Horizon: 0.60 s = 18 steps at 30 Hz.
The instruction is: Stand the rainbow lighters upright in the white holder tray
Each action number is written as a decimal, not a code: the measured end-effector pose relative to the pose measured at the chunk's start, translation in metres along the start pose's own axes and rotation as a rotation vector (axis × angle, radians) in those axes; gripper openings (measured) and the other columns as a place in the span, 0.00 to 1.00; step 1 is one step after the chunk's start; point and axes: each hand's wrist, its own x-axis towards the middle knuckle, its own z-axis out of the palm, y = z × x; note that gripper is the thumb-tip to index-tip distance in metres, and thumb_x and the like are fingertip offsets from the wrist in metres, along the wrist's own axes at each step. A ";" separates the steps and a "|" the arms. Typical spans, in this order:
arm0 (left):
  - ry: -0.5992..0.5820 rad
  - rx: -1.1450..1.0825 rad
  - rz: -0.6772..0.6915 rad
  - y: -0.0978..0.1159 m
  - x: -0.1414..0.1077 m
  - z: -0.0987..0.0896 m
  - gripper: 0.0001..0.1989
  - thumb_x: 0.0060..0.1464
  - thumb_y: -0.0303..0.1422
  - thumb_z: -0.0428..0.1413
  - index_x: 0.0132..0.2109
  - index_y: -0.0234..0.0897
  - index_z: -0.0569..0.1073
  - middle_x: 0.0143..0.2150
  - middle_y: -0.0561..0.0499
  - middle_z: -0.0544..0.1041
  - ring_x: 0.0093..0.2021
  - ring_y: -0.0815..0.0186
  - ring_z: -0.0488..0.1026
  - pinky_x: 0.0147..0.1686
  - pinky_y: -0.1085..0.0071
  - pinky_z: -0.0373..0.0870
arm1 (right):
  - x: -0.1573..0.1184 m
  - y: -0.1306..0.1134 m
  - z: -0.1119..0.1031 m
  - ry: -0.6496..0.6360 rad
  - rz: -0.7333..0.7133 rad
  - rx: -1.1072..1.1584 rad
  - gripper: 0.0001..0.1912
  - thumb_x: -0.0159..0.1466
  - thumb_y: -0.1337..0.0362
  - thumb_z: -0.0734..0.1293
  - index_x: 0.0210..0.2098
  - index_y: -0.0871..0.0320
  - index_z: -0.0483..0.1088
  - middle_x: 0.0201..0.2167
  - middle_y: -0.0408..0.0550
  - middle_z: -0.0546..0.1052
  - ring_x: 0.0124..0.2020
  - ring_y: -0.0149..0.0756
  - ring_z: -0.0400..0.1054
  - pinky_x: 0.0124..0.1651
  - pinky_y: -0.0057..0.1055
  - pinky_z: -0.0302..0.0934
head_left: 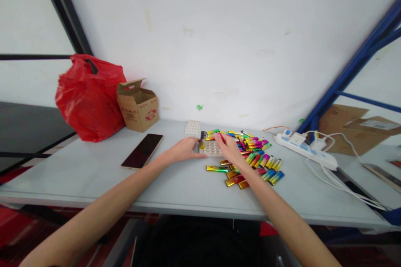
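Observation:
My left hand (187,149) is curled round the left end of a white tray with rows of holes (213,149), its thumb along the front edge. A few lighters with dark tops (203,139) stand upright in the tray's left end, beside my left fingers. Over the tray's right side, my right hand (228,148) pinches a red lighter (222,137), mostly hidden by the fingers. To the right, a loose heap of shiny lighters (250,144) in gold, green, pink, red and blue spreads across the table, partly behind my right wrist. One green-gold lighter (216,168) lies in front of the tray.
A second white tray (192,127) lies near the wall. Left are a phone (142,151), an opened cardboard box (139,108) and a red plastic bag (90,100). A white power strip (305,150) with cables (341,185) occupies the right side of the grey table (175,192).

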 end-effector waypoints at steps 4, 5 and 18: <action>-0.002 0.004 -0.007 -0.001 0.000 0.001 0.33 0.50 0.60 0.59 0.47 0.35 0.75 0.37 0.47 0.78 0.33 0.60 0.72 0.32 0.68 0.64 | -0.003 -0.005 0.003 0.038 -0.067 -0.169 0.27 0.68 0.46 0.59 0.20 0.55 0.54 0.18 0.39 0.57 0.24 0.30 0.52 0.28 0.30 0.45; -0.003 0.005 -0.008 -0.001 0.000 0.001 0.33 0.50 0.60 0.59 0.47 0.35 0.75 0.37 0.47 0.78 0.33 0.60 0.72 0.31 0.68 0.63 | -0.004 -0.006 0.004 0.042 -0.065 -0.176 0.26 0.67 0.47 0.60 0.19 0.54 0.53 0.18 0.38 0.56 0.23 0.30 0.51 0.28 0.31 0.44; -0.004 -0.013 0.001 -0.001 0.000 -0.001 0.31 0.51 0.58 0.60 0.48 0.34 0.75 0.39 0.46 0.78 0.35 0.59 0.73 0.33 0.67 0.66 | -0.005 -0.008 0.005 -0.061 -0.132 -0.230 0.18 0.73 0.50 0.57 0.31 0.54 0.61 0.25 0.42 0.68 0.28 0.35 0.63 0.33 0.31 0.55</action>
